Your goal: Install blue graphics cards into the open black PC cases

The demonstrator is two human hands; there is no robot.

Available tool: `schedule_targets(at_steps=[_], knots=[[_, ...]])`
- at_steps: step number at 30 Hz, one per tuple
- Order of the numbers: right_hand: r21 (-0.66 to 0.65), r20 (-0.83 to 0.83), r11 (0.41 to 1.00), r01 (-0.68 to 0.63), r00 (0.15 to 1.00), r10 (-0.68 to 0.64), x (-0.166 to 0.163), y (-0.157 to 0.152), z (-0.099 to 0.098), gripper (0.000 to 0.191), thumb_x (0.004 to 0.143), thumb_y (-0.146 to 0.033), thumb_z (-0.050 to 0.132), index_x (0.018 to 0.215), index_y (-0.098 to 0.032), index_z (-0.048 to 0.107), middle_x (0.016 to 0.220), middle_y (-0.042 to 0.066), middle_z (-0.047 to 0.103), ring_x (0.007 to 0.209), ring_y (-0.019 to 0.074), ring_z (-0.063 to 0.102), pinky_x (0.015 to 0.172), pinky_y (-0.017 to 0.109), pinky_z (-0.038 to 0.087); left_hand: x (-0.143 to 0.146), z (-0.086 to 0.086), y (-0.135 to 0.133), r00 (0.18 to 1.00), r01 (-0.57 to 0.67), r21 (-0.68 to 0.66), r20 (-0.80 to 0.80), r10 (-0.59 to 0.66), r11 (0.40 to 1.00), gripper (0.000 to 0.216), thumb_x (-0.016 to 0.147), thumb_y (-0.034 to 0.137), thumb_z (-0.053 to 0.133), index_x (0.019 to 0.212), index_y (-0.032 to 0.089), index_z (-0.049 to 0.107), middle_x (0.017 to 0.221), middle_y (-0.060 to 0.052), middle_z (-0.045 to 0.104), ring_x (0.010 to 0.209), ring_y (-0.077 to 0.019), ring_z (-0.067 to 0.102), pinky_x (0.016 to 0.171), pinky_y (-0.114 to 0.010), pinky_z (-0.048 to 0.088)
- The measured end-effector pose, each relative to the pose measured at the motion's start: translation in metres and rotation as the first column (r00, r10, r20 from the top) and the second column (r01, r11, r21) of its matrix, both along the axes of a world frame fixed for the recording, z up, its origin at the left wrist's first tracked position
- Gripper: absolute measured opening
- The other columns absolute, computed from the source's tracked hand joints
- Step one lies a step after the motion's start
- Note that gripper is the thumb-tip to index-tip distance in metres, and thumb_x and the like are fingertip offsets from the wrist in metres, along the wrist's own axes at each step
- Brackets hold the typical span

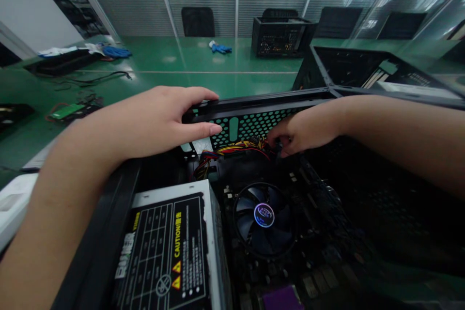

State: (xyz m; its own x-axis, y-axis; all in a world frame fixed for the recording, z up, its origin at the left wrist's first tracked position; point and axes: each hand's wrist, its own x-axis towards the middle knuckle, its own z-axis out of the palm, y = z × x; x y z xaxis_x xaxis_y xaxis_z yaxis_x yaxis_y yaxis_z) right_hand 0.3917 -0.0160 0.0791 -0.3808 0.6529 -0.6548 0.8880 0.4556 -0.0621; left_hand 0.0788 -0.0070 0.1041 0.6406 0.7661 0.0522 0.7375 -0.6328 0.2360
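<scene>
An open black computer case [269, 101] lies in front of me with its inside facing up. My left hand [163, 118] grips its far frame edge, fingers over the top and thumb on the inner side. My right hand [298, 131] reaches inside by the perforated panel [254, 125], its fingers closed at the end of a bundle of red, yellow and black cables [236, 147]. Its fingertips are partly hidden. Below the hands are a round cooling fan [264, 215] on the dark motherboard and a labelled power supply [163, 247].
Another case [281, 36] stands on the green table [174, 58] at the back, and one more open case [381, 70] lies at right. A blue glove [221, 48], loose cables [105, 77] and a green circuit board [67, 111] lie beyond. Chairs line the glass wall.
</scene>
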Motion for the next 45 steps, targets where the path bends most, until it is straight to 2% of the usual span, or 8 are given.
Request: schedule_targets(at_steps=[5,16,23,28,36,45], knots=[[0.0,-0.005,1.0,0.02,1.0,-0.02,-0.001,0.0,0.0,0.041,0.1,-0.04,0.069,0.136,-0.024,0.079,0.098,0.002,0.081,0.086,0.0244,0.075,0.077,0.037,0.05,0.0,-0.001,0.0,1.0,0.0,0.001,-0.006,0.0,1.0,0.088,0.096,0.082,0.059,0.164,0.028,0.068,0.15,-0.013,0.078,0.13,-0.0391,0.076,0.123,-0.057,0.059],[-0.043,-0.001,0.999,0.029,1.0,-0.029,-0.001,-0.001,0.001,0.045,0.101,-0.044,0.068,0.141,-0.026,0.078,0.103,0.004,0.083,0.09,0.0256,0.076,0.079,0.038,0.051,-0.002,-0.003,0.0,1.0,-0.014,0.004,-0.009,0.014,1.0,0.087,0.097,0.083,0.058,0.165,0.031,0.067,0.152,-0.011,0.079,0.134,-0.0376,0.075,0.124,-0.052,0.058],[-0.029,-0.029,1.0,0.002,1.0,-0.003,-0.003,-0.005,0.001,0.029,0.1,-0.039,0.07,0.12,-0.021,0.082,0.104,0.005,0.08,0.091,0.0237,0.071,0.078,0.037,0.044,-0.001,-0.003,-0.004,0.999,-0.021,-0.024,-0.029,0.02,0.999,0.087,0.099,0.078,0.055,0.168,0.025,0.063,0.163,-0.012,0.072,0.145,-0.04,0.07,0.131,-0.057,0.051],[-0.051,-0.057,0.999,0.018,0.998,-0.021,-0.002,-0.005,-0.003,0.022,0.101,-0.039,0.07,0.109,-0.022,0.081,0.104,0.005,0.081,0.093,0.0251,0.073,0.079,0.037,0.045,0.0,-0.002,-0.007,0.999,-0.034,-0.031,-0.032,0.033,0.999,0.087,0.1,0.075,0.056,0.17,0.025,0.061,0.166,-0.012,0.07,0.149,-0.0391,0.068,0.135,-0.056,0.049],[-0.069,-0.021,0.997,0.047,0.999,-0.048,-0.001,-0.004,-0.002,0.027,0.1,-0.042,0.07,0.117,-0.024,0.081,0.106,0.006,0.081,0.094,0.0277,0.075,0.08,0.038,0.047,-0.001,-0.004,-0.008,0.999,-0.043,-0.022,-0.032,0.042,0.999,0.088,0.1,0.076,0.056,0.173,0.027,0.058,0.172,-0.01,0.066,0.157,-0.0377,0.064,0.136,-0.055,0.048],[-0.056,-0.01,0.996,0.064,0.998,-0.064,-0.003,-0.005,-0.002,0.032,0.099,-0.043,0.072,0.123,-0.024,0.083,0.108,0.006,0.082,0.095,0.0282,0.075,0.079,0.04,0.048,-0.001,-0.006,-0.01,0.999,-0.042,-0.034,-0.014,0.042,0.999,0.085,0.101,0.073,0.056,0.172,0.026,0.06,0.171,-0.01,0.067,0.156,-0.0357,0.066,0.137,-0.054,0.049]])
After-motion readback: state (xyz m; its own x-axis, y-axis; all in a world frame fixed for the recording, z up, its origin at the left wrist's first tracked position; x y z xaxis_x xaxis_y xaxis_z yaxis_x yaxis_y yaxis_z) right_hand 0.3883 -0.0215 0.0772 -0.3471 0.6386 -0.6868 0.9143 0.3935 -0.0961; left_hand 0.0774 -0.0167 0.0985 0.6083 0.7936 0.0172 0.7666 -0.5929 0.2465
